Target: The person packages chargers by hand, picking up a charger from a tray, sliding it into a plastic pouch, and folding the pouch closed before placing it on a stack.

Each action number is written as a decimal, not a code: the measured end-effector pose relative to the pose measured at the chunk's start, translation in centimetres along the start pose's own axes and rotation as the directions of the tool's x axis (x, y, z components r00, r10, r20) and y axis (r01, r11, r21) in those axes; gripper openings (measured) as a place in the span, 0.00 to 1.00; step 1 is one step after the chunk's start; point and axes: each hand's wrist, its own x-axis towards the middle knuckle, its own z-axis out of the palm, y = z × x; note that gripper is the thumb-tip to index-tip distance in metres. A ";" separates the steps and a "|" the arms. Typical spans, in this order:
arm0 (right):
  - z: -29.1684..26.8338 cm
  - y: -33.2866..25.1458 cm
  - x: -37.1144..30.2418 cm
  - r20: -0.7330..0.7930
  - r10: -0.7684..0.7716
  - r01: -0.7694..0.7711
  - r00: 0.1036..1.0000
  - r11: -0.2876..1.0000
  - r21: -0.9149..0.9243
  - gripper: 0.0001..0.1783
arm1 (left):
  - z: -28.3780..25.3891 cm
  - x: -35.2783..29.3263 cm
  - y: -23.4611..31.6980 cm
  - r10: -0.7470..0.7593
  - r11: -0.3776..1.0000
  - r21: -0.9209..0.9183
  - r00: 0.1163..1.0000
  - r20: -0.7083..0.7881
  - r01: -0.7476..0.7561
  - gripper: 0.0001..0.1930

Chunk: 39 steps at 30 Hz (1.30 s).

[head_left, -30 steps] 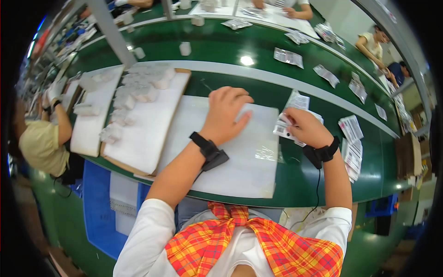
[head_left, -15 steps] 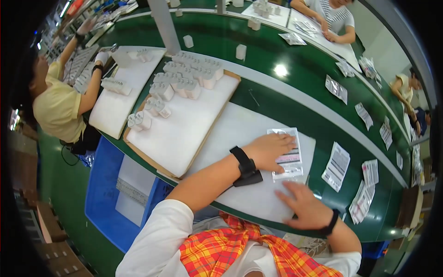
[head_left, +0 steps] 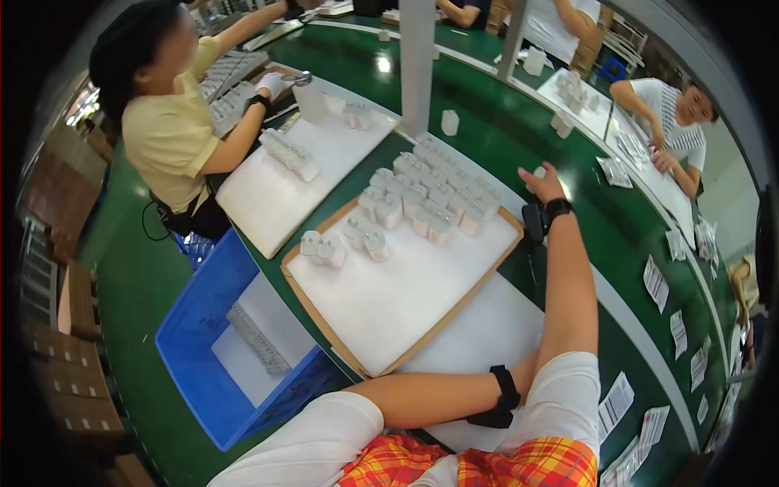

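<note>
My right hand [head_left: 545,183] reaches far out over the green belt. Its fingers close round a small white charger block [head_left: 537,173], which is mostly covered by them. Closer to me, my left hand [head_left: 526,375] rests low over the white work mat [head_left: 479,321], largely covered by my right arm, so its fingers cannot be seen. To the left of both arms lies a cardboard-edged white tray [head_left: 381,316]. Several white charger blocks [head_left: 430,187] stand in rows at its far side, with a few more [head_left: 323,249] near its left edge.
Another white block [head_left: 449,122] stands on the green belt [head_left: 487,105] beside a grey post [head_left: 418,65]. Printed pouches [head_left: 615,403] lie at the right. A blue bin [head_left: 195,325] sits at lower left. A person in yellow [head_left: 170,130] works at the left, another [head_left: 665,122] across the belt.
My right hand has left the near mat and stretched forward to the white block on the belt. The view has swung right, and my right arm now hides the pouch and most of my left hand.
</note>
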 end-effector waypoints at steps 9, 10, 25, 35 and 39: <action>-14.4 5.0 -10.7 -0.031 -0.071 0.062 0.997 0.490 0.870 0.12 | -0.8 1.2 0.1 -0.039 0.951 0.296 0.912 0.408 -0.092 0.09; -16.2 5.0 -14.9 0.032 -0.062 0.000 0.998 0.459 0.888 0.12 | -1.7 1.4 1.3 -0.055 0.900 0.405 0.882 0.468 -0.159 0.12; -17.9 4.6 -45.3 -0.025 -0.422 0.392 0.906 0.861 -0.322 0.31 | -1.8 0.8 -1.1 0.116 0.795 0.487 0.878 0.464 -0.362 0.24; -16.1 3.7 -44.5 -0.110 -0.083 0.072 0.990 0.993 -0.098 0.18 | -1.8 -2.2 2.6 0.081 0.714 0.631 0.931 0.355 -0.303 0.24; -16.5 4.7 -44.1 -0.063 -0.083 0.081 0.995 0.996 -0.039 0.12 | -2.4 -1.2 4.3 -0.033 0.788 0.580 0.928 0.372 -0.205 0.27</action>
